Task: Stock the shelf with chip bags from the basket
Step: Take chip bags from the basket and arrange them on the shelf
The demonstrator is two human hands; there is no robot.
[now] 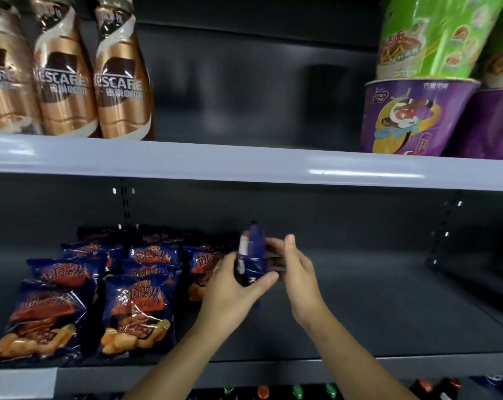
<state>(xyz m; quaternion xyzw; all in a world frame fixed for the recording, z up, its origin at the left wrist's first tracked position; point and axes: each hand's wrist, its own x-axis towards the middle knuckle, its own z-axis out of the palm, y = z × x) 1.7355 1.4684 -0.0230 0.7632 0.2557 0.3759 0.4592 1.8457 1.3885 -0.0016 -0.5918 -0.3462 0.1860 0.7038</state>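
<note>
A dark blue chip bag (253, 255) stands upright, edge on to me, above the grey lower shelf (374, 313). My left hand (233, 287) grips it from the left, thumb across its lower front. My right hand (298, 269) holds its right side with the fingers behind it. Several matching blue chip bags (137, 310) with orange snack pictures lie in rows on the left half of the same shelf, just left of the held bag. The basket is out of view.
The lower shelf's right half is bare grey metal. On the upper shelf (244, 163) stand brown coffee bottles (120, 79) at left and purple and green noodle cups (415, 116) at right. Bottle caps (296, 391) show below the lower shelf's front edge.
</note>
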